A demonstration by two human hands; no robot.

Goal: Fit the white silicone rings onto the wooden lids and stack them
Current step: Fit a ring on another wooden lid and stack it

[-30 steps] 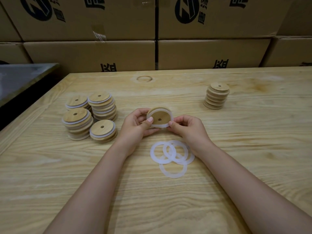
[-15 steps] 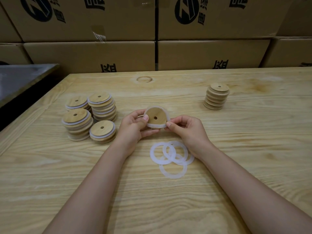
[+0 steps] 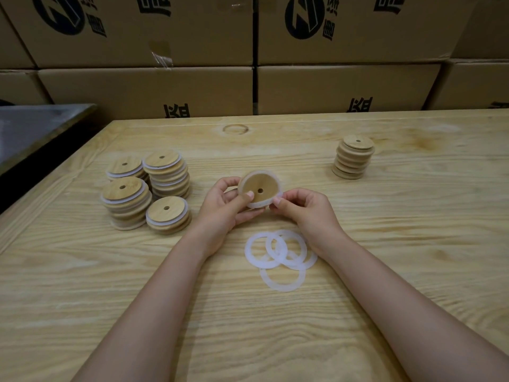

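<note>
Lid [image 3: 257, 190], round and wooden with a small centre hole, held in the air just above the middle of the table, flat face tilted toward the camera.

Behind everything, boxes [image 3: 344, 86] of brown cardboard, stacked like a wall, printed with dark logos and characters. Below them, table [image 3: 413, 244] of pale grained wood, filling most of the view. At far left, beside the table, dark grey counter [image 3: 35, 125], only partly seen.

Reaching in from the bottom edge, two bare forearms. Left hand [image 3: 225, 205] gripping the lid: thumb pressed on the face near the hole, fingers curled round behind. Right hand [image 3: 305, 213] pinching the ring [image 3: 264, 204] against the lid's lower right rim between thumb and forefinger, other fingers curled in.

Left of the hands, ringed stacks [image 3: 166, 175]: four piles of lids standing close together, white bands showing between the wooden layers, two taller and two lower. Well apart at right, toward the far edge, bare stack [image 3: 354, 158] of lids, plain wood from top to bottom.

Just nearer than the hands, close to the right wrist, loose rings [image 3: 281, 255]: flat, white, translucent, about four, overlapping on the table.

Smallest of all, the ring on the held lid: white, running round the rim, clearest along the lower edge by the right fingertips. Cannot tell whether fully seated.
</note>
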